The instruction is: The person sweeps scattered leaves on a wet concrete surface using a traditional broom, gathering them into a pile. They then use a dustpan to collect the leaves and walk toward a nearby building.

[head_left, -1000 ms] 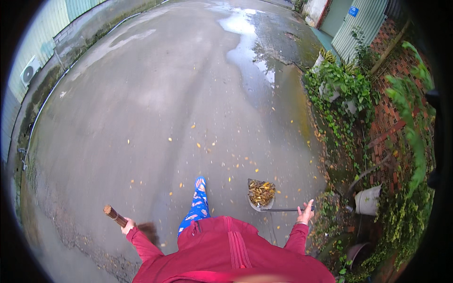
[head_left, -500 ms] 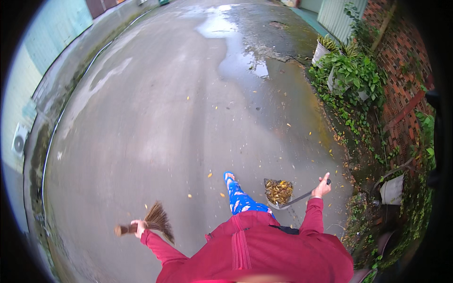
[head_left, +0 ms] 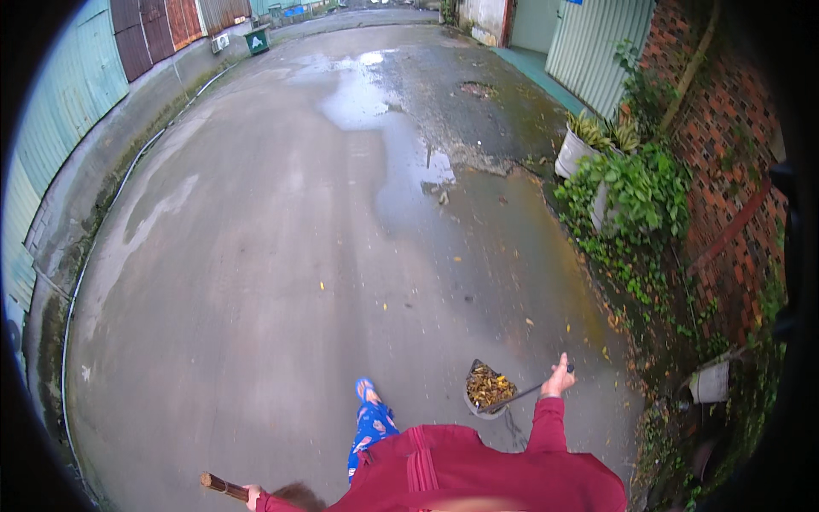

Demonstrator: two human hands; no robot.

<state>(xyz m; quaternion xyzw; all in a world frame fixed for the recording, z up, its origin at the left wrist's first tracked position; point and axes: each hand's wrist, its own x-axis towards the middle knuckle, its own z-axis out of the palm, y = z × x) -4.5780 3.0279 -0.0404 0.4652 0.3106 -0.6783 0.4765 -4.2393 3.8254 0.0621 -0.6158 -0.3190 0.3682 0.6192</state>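
Note:
My left hand [head_left: 253,495], low at the bottom edge, is closed round a short broom [head_left: 223,486]. The bound handle points out to the left, and its blurred bristles show partly beside my sleeve. On the right, my right hand [head_left: 559,377] grips the end of a long, thin handle. That handle slopes down to a scoop-shaped dustpan [head_left: 488,416], which hangs low over or rests on the pavement; I cannot tell which. A heap of yellow and brown leaves [head_left: 488,386] fills the pan. Between the two hands, one foot in a blue sandal [head_left: 366,390] is forward.
Scattered leaves dot the concrete lane [head_left: 256,282]. A puddle [head_left: 358,98] lies ahead. Along the right run potted plants [head_left: 640,188], creepers, a white bucket [head_left: 710,384] and a brick wall [head_left: 725,128]. A pale pipe [head_left: 111,205] follows the left wall; a green bin [head_left: 257,41] stands far off.
The view has tilted up, showing more of the lane ahead. My left hand and the broom have swung lower and back. The leaf-filled dustpan is still in my right hand.

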